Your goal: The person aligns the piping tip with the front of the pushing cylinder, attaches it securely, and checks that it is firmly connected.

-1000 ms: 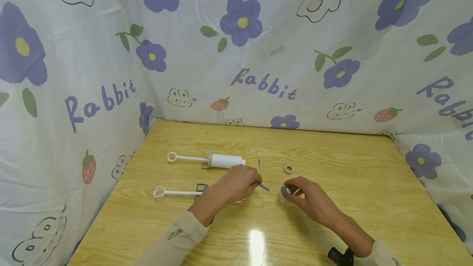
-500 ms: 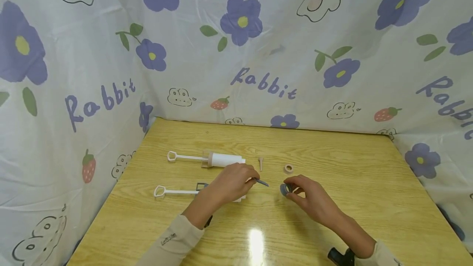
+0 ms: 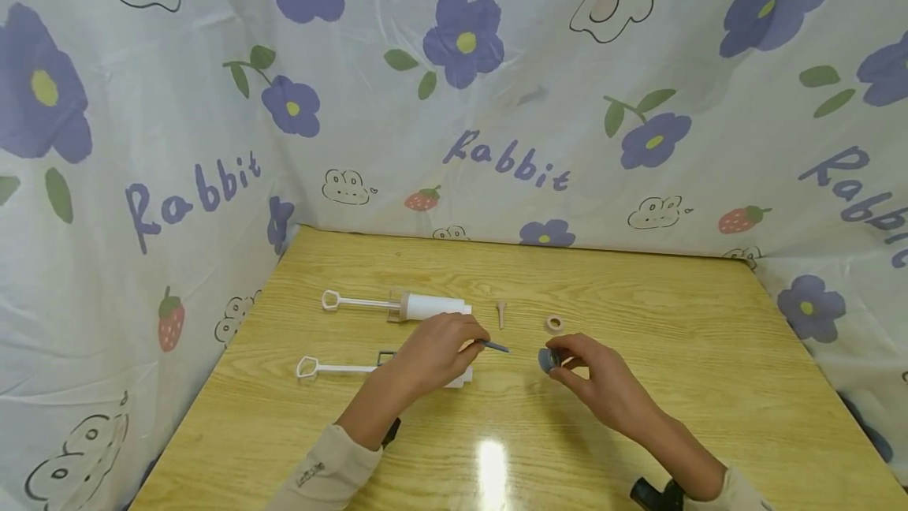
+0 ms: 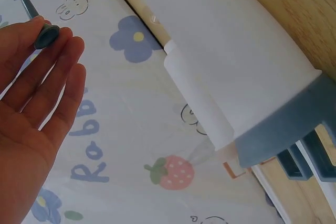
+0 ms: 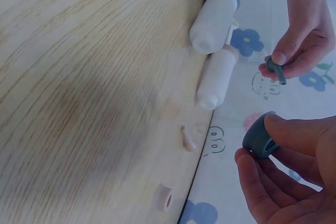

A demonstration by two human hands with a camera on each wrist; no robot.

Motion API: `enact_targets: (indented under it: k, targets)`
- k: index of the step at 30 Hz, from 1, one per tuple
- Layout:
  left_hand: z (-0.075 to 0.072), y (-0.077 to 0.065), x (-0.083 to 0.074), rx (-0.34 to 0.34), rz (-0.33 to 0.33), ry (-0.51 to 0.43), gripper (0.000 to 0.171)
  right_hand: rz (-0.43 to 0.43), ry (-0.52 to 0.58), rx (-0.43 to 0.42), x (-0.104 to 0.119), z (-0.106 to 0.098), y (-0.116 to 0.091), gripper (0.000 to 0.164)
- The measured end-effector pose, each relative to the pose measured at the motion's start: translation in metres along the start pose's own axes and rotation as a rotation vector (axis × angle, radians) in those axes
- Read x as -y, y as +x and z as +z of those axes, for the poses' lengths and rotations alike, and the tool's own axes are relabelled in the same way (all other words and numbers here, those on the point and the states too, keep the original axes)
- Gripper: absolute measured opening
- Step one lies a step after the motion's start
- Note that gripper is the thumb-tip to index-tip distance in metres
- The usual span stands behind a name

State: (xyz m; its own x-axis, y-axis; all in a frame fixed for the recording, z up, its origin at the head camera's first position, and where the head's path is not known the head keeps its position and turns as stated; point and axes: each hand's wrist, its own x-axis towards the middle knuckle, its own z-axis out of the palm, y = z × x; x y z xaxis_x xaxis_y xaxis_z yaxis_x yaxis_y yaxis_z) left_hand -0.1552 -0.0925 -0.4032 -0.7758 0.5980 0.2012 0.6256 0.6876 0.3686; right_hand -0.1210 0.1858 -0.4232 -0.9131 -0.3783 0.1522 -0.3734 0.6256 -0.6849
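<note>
My left hand (image 3: 434,352) pinches a small blue-grey nozzle (image 3: 495,346) by its flared end, with the thin tube directed right. In the left wrist view the nozzle's wide round base (image 4: 47,36) sits between thumb and fingers. My right hand (image 3: 603,377) holds a blue-grey ring cap (image 5: 258,137) between thumb and fingertips, tilted above the table. Nozzle and cap are apart. Beneath my left forearm lies a syringe-shaped press with a white barrel (image 4: 236,40) and a blue-grey collar (image 4: 294,124); the hand hides part of it in the head view.
Behind it lies a second white press (image 3: 434,307) with a beige collar. A beige nozzle (image 3: 501,315) and a beige ring cap (image 3: 555,324) rest on the wooden table (image 3: 638,298). A printed curtain (image 3: 397,124) rises along the table's back and sides.
My left hand has drawn slightly left and up with the nozzle, widening the distance to the ring cap. My right hand has risen a little, and the cap has turned slightly.
</note>
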Motion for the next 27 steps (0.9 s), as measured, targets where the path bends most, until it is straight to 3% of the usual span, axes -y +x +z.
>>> enact_targets:
  k: [27]
  targets:
    - [-0.015, -0.021, -0.008, -0.108, 0.017, 0.041, 0.014, -0.04, 0.024, -0.063, 0.022, -0.002, -0.01, 0.035]
